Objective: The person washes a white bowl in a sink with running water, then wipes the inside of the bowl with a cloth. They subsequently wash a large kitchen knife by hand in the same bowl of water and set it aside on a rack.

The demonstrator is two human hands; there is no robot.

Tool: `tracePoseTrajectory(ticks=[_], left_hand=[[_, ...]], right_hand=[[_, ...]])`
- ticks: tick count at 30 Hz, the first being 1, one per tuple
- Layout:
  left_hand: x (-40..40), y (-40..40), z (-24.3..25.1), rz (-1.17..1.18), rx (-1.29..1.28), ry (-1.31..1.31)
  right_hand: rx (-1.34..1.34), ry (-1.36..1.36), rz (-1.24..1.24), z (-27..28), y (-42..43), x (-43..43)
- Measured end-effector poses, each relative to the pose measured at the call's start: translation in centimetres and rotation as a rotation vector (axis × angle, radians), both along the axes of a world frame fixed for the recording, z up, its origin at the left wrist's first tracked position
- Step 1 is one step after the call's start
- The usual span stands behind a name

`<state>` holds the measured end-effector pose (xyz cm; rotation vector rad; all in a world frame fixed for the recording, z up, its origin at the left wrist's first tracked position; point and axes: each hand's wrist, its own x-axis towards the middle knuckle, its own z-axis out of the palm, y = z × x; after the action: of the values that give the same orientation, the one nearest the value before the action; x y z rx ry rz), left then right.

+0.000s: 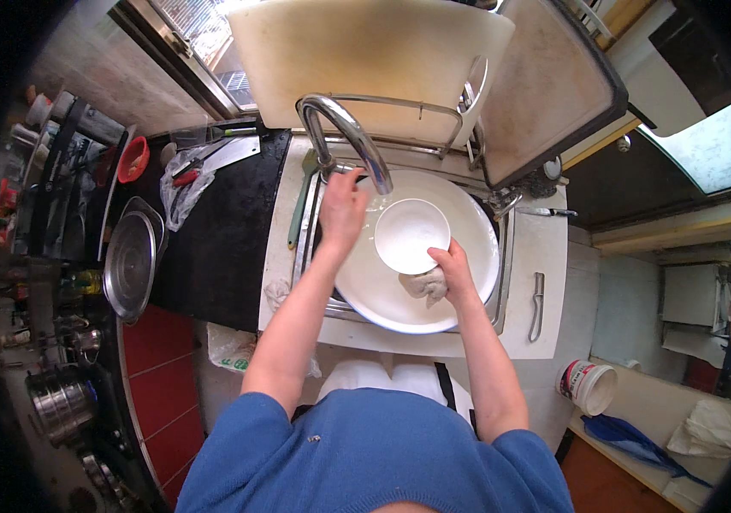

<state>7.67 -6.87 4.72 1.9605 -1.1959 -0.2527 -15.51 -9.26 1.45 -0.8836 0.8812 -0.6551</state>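
My right hand [457, 272] grips a white bowl [411, 234] by its near right rim, with the thumb over the edge. A crumpled pale cloth [428, 286] hangs below the bowl, against the same hand. Under both lies a large white basin [372, 288] with a blue rim, set in a metal-edged sink [503, 301]. My left hand [343, 208] is at the base of a chrome gooseneck faucet [346, 122], slightly blurred. Its fingertips reach the handle area, but their hold is unclear. The spout's end hangs just above the bowl's far left rim.
Large cutting boards [365, 58] stand behind the faucet. A green-handled brush [301, 205] lies left of the sink, a peeler [536, 308] and a knife [545, 211] right. A cleaver [237, 152] rests on the black counter [224, 256]. A white bucket [590, 388] stands lower right.
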Motion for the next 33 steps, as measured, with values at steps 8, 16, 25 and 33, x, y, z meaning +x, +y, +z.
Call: tracePoseTrajectory(ticks=[8,16,25,33], left_hand=[[-5.2,1.5,2.9,-0.179,0.462,-0.180],[-3.5,1.8,-0.5,-0.068,0.214,-0.085],[-5.1,3.5,-0.6,0.115,0.091,0.226],[-2.5,4.1,0.6,-0.047,0.189,0.271]], right_hand=[[-0.225,0.125,0.050,0.7,0.5,2.1],[-0.199,0.063,0.045,2.1,1.9,2.9],[-0.179,0.061,-0.137,1.0,3.4,4.2],[-0.181,0.083,-0.224,1.5,4.7,5.7]])
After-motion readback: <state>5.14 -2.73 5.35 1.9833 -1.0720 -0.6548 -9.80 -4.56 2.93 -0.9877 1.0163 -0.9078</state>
